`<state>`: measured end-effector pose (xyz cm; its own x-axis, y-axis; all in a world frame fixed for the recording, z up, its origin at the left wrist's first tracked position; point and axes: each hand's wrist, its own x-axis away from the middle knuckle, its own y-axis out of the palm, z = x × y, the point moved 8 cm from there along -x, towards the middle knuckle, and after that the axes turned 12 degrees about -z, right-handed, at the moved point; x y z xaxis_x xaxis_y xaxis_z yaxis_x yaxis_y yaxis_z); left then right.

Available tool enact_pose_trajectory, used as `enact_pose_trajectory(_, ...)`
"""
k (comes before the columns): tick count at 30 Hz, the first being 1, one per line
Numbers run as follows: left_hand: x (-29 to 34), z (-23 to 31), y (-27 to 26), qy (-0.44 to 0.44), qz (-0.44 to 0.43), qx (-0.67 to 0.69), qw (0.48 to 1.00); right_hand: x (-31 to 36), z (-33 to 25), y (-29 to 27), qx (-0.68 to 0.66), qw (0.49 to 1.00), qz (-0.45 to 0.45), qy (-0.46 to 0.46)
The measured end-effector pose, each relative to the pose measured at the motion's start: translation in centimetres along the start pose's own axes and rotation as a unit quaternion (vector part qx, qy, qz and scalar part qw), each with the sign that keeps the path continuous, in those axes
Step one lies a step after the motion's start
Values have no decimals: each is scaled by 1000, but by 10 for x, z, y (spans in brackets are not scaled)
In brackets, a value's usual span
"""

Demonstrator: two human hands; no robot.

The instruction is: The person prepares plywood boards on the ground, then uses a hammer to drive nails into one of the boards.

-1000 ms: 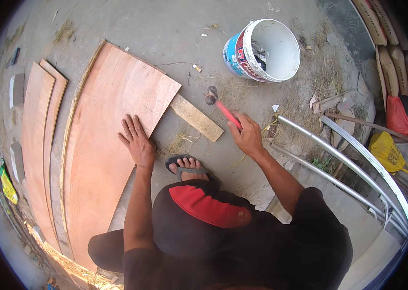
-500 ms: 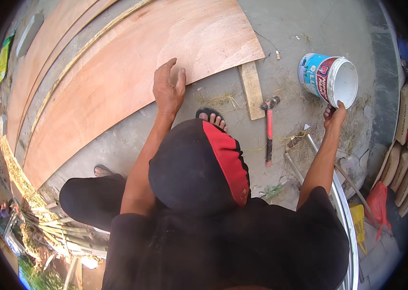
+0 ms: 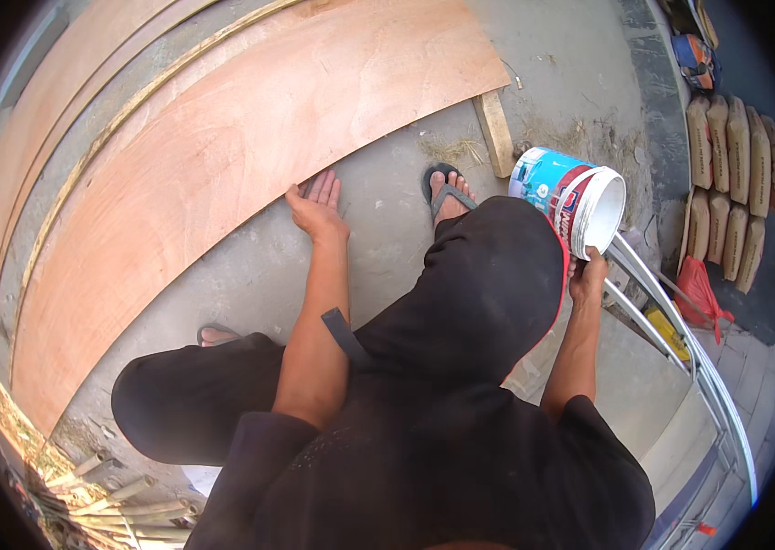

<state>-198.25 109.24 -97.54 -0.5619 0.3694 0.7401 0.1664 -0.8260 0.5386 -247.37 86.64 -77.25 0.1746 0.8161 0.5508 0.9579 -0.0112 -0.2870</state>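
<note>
My left hand (image 3: 321, 209) is palm up at the near edge of a large reddish plywood sheet (image 3: 268, 119). Its fingers are stretched out, with the tips right by that edge; whether they touch it I cannot tell. In my right hand (image 3: 589, 275) is a paint bucket (image 3: 553, 188), gripped at its white rim. The bucket lies tilted, its mouth facing me, with a blue and red label round its side. Past the sheet's right corner, a short wooden block (image 3: 495, 135) sticks out from under it.
Right of me lie long pale metal channels (image 3: 672, 307), a red plastic bag (image 3: 699, 293) and stacked brown cement bags (image 3: 738, 151). Bamboo poles (image 3: 131, 513) are piled at lower left. My sandalled foot (image 3: 450, 192) stands between sheet and bucket.
My right hand has brought the bucket closer to my knee, where it now hides most of the red-handled hammer. My left hand has drawn back from over the plywood to its edge and turned palm up.
</note>
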Motion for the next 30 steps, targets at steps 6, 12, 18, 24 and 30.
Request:
enact_pose_trajectory(6,-2,32,-17,-90,-128,-20,987,115,182,-2,-84,993,62,56)
enact_pose_trajectory(12,22,43,-39,-104,-132,-5,986,119,202,-97,178,974,137,-21)
enact_pose_trajectory(18,0,68,-50,-103,-95,48,989,113,-25,101,516,788,233,-241)
enact_pose_trajectory(24,-16,54,-60,-71,-94,26,993,-39,-73,223,572,765,56,-290)
enact_pose_trajectory(30,-9,73,-60,-14,-105,-25,994,-126,-18,286,711,682,18,-167)
